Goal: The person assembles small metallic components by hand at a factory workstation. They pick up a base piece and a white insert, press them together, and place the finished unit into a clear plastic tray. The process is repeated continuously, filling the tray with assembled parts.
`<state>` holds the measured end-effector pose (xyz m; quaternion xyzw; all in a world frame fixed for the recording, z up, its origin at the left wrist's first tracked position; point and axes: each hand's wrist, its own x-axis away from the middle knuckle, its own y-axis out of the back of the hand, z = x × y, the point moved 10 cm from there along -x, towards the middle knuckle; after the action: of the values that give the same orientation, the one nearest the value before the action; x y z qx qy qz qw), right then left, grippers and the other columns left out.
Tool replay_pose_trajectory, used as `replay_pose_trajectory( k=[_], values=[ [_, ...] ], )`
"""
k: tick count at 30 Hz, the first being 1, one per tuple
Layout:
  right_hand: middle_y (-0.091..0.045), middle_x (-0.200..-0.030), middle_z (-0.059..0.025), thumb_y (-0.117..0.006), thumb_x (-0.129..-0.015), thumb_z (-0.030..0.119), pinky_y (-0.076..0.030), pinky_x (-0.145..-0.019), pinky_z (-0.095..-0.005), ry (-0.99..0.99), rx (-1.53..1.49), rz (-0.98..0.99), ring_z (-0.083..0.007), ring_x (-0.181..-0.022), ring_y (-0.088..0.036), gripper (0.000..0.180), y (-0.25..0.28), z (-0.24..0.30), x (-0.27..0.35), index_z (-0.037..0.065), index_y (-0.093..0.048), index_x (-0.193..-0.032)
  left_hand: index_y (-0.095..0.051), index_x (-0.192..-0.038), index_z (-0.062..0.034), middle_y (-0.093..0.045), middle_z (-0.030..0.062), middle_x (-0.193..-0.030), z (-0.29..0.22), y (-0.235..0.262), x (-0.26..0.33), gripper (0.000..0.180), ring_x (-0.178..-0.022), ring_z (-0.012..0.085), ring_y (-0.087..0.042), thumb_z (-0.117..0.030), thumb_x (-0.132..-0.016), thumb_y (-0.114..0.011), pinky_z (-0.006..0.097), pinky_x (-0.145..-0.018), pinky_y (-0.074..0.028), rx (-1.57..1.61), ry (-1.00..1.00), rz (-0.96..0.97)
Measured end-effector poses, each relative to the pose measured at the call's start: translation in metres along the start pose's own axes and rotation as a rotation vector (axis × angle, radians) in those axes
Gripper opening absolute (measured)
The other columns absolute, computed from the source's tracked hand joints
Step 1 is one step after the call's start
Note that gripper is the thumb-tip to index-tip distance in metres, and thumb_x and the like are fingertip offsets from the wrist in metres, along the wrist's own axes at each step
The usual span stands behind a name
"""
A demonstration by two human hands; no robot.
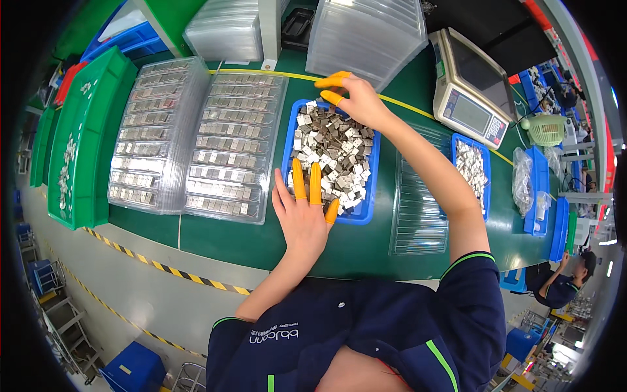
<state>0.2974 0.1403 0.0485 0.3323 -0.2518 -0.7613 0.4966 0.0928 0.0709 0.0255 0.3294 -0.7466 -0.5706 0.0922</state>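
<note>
Green worktop [326,251], blue tray [371,199] near the middle, heaped with small metal pieces [339,153], silver-white and grey, lying at all angles. Left hand [302,225] at the tray's near left side: palm down, fingers extended and spread, two covered fingertips over the heap, thumb at the near rim. Right hand [358,99] above the far end, thumb and forefinger parted, forearm crossing over the tray's right side. Both wear yellow finger cots [315,183]. Right fingertips show poorly at this angle; cannot tell whether a piece sits between them.

Left of the blue tray: a clear plastic tray [270,150] holding pieces in neat rows, then a stack of similar filled trays [175,150], then a green bin [98,147] with loose pieces inside. Right: ribbed clear trays [421,215] on the worktop, a weighing scale [467,117] farther back, a smaller blue tray [486,166] of pieces beside it. Another person [560,287] is at far right.
</note>
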Motion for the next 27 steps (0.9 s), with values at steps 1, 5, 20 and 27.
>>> replay_pose_trajectory(
  k=[1, 5, 20, 27],
  values=[
    [-0.061, -0.106, -0.016, -0.062, -0.079, 0.003, -0.051, -0.078, -0.033, 0.095, 0.094, -0.004, -0.0264, -0.089, -0.063, 0.024, -0.004, -0.003, 0.0, 0.002, -0.066, -0.103, -0.032, -0.137, -0.002, -0.028, 0.0243, -0.141, -0.002, 0.0, 0.0, 0.071, -0.128, 0.0479, -0.023, -0.035, -0.081, -0.061, 0.054, -0.101, -0.023, 0.003, -0.012, -0.02],
    [-0.057, -0.114, -0.014, -0.058, -0.078, -0.002, -0.049, -0.085, -0.0343, 0.134, 0.058, 0.303, -0.0272, -0.099, -0.058, 0.032, -0.037, -0.026, -0.014, 0.005, -0.063, -0.109, -0.032, -0.137, -0.0018, -0.029, 0.0245, -0.141, -0.002, 0.003, 0.002, 0.071, -0.127, 0.0477, -0.024, -0.036, -0.082, -0.06, 0.055, -0.1, -0.024, 0.003, -0.024, -0.059],
    [-0.067, -0.091, -0.0113, -0.067, -0.072, 0.008, -0.051, -0.077, -0.0319, -0.034, 0.004, 0.078, -0.0227, -0.08, -0.066, 0.025, 0.004, -0.033, -0.004, 0.003, -0.068, -0.096, -0.03, -0.138, -0.0019, -0.029, 0.0232, -0.142, -0.006, 0.008, 0.015, 0.07, -0.127, 0.0463, -0.025, -0.036, -0.084, -0.058, 0.054, -0.101, -0.023, 0.002, -0.019, -0.1],
    [-0.048, -0.13, -0.0125, -0.064, -0.083, 0.027, -0.038, -0.098, -0.0357, 0.198, 0.038, 0.245, -0.0274, -0.117, -0.048, 0.042, -0.016, 0.023, 0.049, 0.006, -0.055, -0.119, -0.029, -0.139, -0.0019, -0.028, 0.0223, -0.142, -0.007, 0.004, 0.016, 0.068, -0.129, 0.0452, -0.023, -0.036, -0.086, -0.055, 0.053, -0.102, -0.021, -0.049, -0.023, -0.082]
  ],
)
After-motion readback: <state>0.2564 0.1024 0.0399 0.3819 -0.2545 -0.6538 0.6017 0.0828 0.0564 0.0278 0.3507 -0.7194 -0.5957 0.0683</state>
